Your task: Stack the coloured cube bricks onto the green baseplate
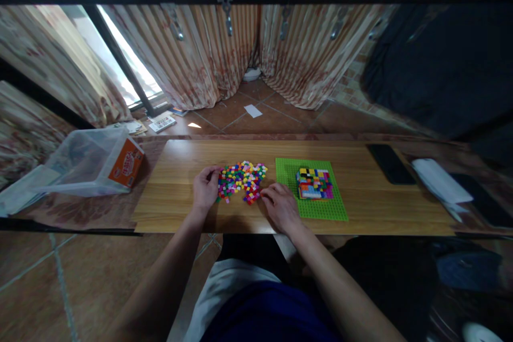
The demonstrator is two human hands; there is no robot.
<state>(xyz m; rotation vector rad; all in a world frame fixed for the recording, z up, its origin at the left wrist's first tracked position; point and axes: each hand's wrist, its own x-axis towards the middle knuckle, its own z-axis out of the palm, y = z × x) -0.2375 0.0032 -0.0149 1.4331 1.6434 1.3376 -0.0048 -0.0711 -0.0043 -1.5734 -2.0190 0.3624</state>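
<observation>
While left hand (pixel 206 189) is touching left edge of loose coloured bricks (pixel 242 175) and right hand (pixel 281 207) is sitting at their near right edge, pile is lying between them on worktop (pixel 180 163), slightly wider side to side, about equally near both. Fingers are curling inward (cannot tell whether either grip is pinching brick). Green baseplate (pixel 324 211), carrying brick block (pixel 315 184), is lying just right of right hand, well apart from left.

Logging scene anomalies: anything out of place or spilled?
A white sheet lies alone on the tiled floor beyond the table, perhaps dropped. The loose bricks lie on the table; I see none spilled.
</observation>
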